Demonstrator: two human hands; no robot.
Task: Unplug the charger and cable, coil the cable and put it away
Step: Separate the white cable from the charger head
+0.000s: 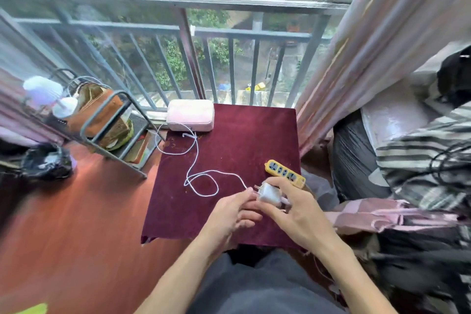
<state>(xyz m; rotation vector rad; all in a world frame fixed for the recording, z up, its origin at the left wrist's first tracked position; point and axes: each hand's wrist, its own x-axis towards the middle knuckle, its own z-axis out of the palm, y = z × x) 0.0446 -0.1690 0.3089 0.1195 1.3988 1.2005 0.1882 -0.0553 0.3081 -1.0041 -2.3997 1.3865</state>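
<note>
Two bare hands meet over the near right part of one surface point(229, 145) covered in dark red cloth.

One white charger point(267, 194) sits in the right grip point(298, 209), whose fingers curl around its body. Its two metal prongs point up and left, free of any socket.

The left grip point(230, 211) touches the charger's left end, its fingertips pinched where the one white cable point(201, 176) arrives. Fingers hide the joint, so it cannot be told whether the cable is plugged into the charger.

From the hands the cable runs left across the cloth, makes one loose loop, then climbs toward the far edge. Its loose end lies just in front of one pink pouch point(190, 115). A second white line curves off the surface's left edge by the pouch; whether it is part of the same cable is unclear.

One yellow power strip point(285, 173) with a row of sockets lies just beyond the right grip, its near end hidden behind the fingers.

Left of the surface stands one metal rack point(109, 120) holding blurred items. A curtain point(356, 58) hangs at right, and a window railing point(229, 33) crosses behind.
</note>
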